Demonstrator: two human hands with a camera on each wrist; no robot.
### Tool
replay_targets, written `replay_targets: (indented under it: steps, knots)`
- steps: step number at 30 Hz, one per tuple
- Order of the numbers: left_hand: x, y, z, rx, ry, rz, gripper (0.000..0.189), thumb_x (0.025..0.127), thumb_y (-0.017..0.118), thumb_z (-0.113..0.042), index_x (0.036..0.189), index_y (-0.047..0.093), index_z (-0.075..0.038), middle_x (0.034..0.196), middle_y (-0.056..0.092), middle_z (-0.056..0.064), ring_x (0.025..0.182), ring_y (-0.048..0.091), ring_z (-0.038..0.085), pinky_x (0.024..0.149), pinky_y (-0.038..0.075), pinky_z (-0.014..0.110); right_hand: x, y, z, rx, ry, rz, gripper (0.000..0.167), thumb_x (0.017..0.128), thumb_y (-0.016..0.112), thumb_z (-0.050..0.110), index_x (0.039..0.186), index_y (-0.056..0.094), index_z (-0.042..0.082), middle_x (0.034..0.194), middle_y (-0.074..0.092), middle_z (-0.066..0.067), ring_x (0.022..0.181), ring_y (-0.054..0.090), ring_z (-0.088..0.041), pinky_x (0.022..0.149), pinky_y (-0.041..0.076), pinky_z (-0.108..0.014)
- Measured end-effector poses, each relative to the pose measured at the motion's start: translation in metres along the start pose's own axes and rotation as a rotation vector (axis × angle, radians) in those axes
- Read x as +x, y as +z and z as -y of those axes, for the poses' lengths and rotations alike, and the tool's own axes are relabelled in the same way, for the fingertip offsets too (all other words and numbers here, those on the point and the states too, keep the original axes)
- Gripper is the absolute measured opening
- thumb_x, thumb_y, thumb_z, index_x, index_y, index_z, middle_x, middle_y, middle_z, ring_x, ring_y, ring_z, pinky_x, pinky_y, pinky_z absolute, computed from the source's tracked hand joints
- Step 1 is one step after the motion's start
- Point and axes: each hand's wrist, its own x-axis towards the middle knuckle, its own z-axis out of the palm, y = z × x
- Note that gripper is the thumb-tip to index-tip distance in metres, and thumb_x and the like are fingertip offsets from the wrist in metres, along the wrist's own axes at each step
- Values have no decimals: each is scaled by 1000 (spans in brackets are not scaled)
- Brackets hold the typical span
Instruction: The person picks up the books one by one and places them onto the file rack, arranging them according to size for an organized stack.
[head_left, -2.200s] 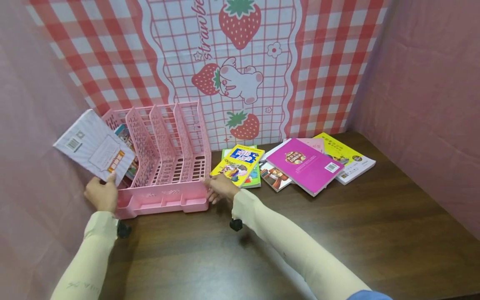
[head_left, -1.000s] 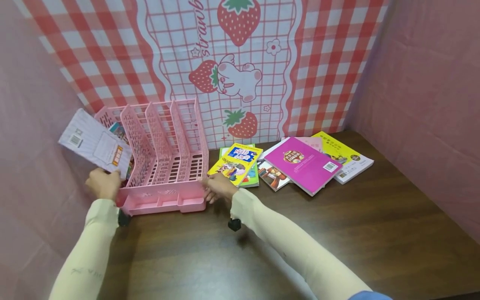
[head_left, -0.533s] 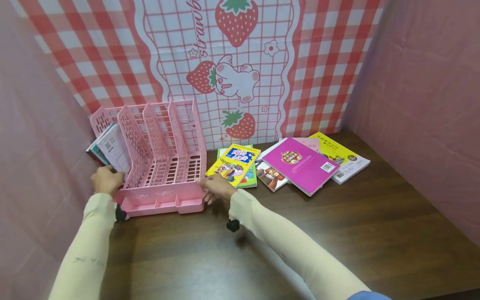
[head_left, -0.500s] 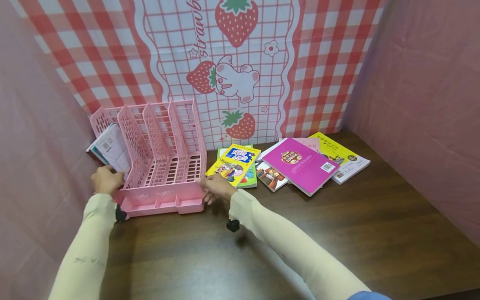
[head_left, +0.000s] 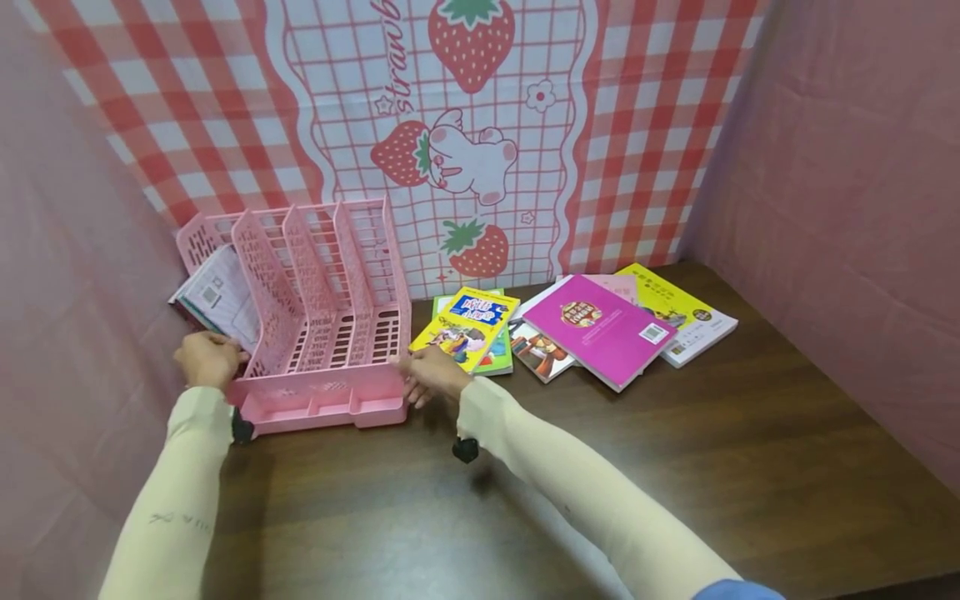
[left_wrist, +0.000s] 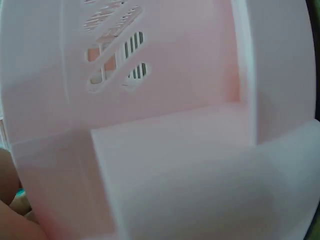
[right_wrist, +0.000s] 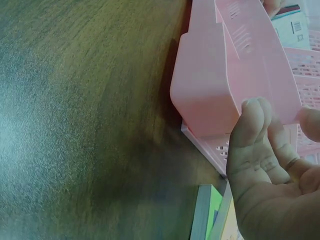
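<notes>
A pink file rack [head_left: 322, 383] with upright dividers stands at the left of the table, a shallow tray along its front. White-covered book [head_left: 221, 296] leans in its leftmost compartment, back cover up, with other books stacked beneath. My left hand [head_left: 208, 360] is at the front of that compartment, its fingers curled at the lower edge of the white-covered book; the rack's front hides part of the grip. At the rack's front right corner, my right hand [head_left: 435, 375] pinches the front wall between thumb and fingers, as the right wrist view also shows.
Right of the rack lie a yellow book [head_left: 468, 325] and a green book [head_left: 501, 360] under it. Farther right, a magenta book [head_left: 600, 329] overlaps several others, including a large yellow one [head_left: 667, 304]. Cloth walls border the brown table [head_left: 600, 467] at the back and sides.
The white-covered book swung from jutting out left of the rack to leaning within the leftmost compartment, over other books. My left hand moved with it; my right hand stayed on the rack's corner.
</notes>
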Motion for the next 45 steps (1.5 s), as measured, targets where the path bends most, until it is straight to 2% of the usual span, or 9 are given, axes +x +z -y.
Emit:
replay_targets:
  steps: [5, 7, 11, 15, 20, 26, 31, 35, 45]
  knots:
    - [-4, 5, 0, -99, -13, -104, 27, 99, 65, -17, 114, 74, 4, 59, 64, -9, 59, 64, 5, 63, 53, 23, 0, -4, -1, -81, -15, -19, 48, 102, 62, 47, 106, 66, -1, 86, 73, -16, 60, 62, -17, 71, 60, -42]
    - [-8, 8, -3, -145, 3, -141, 28, 100, 65, -21, 115, 73, 2, 58, 61, -13, 64, 63, 2, 73, 53, 23, 1, -9, -3, -101, -14, -26, 52, 99, 65, 49, 109, 66, -2, 87, 73, -16, 61, 62, -17, 77, 60, -46]
    - [-23, 19, -17, -185, 159, -189, 32, 101, 67, -26, 111, 72, 4, 88, 73, 16, 101, 60, 37, 102, 38, 52, 2, -22, -9, -162, -4, -52, 57, 98, 67, 51, 112, 65, -4, 84, 73, -14, 58, 62, -16, 78, 60, -47]
    - [-37, 34, -34, -208, 347, -177, 31, 100, 69, -24, 104, 72, 6, 101, 71, 29, 94, 59, 42, 101, 34, 51, 7, -38, -13, -243, -11, -109, 48, 101, 64, 44, 107, 66, -4, 75, 71, -10, 53, 61, -15, 64, 61, -38]
    - [-54, 54, -55, -290, 449, -60, 28, 98, 72, -25, 103, 75, 2, 93, 74, 21, 74, 62, 13, 76, 47, 22, 12, -59, -15, -391, 0, -209, 45, 104, 62, 36, 98, 71, -7, 60, 65, -8, 46, 59, -15, 53, 59, -34]
    - [-74, 76, -77, -452, 501, 125, 27, 97, 74, -25, 105, 75, 1, 90, 73, 18, 74, 67, 22, 62, 52, 19, 5, -78, -24, -638, 104, -248, 53, 104, 58, 45, 136, 64, 4, 60, 65, -10, 46, 61, -18, 52, 58, -35]
    - [-88, 93, -90, -527, 547, 272, 28, 98, 74, -24, 108, 74, 2, 95, 73, 21, 78, 69, 22, 67, 55, 23, -1, -81, -32, -724, 207, -289, 55, 101, 56, 57, 94, 70, 4, 61, 68, -11, 46, 63, -20, 53, 52, -34]
    - [-99, 104, -99, -561, 558, 368, 30, 98, 73, -25, 111, 74, 2, 100, 74, 21, 81, 70, 18, 73, 57, 26, 1, -75, -38, -621, 217, -298, 57, 98, 60, 59, 86, 65, 4, 57, 66, -11, 43, 63, -20, 55, 54, -34]
    - [-108, 116, -106, -533, 562, 455, 27, 101, 70, -23, 110, 73, 3, 105, 72, 24, 93, 70, 34, 77, 58, 26, 0, -58, -48, 298, 317, -318, 30, 101, 68, 20, 97, 68, -10, 57, 64, -9, 40, 56, -9, 39, 48, -20]
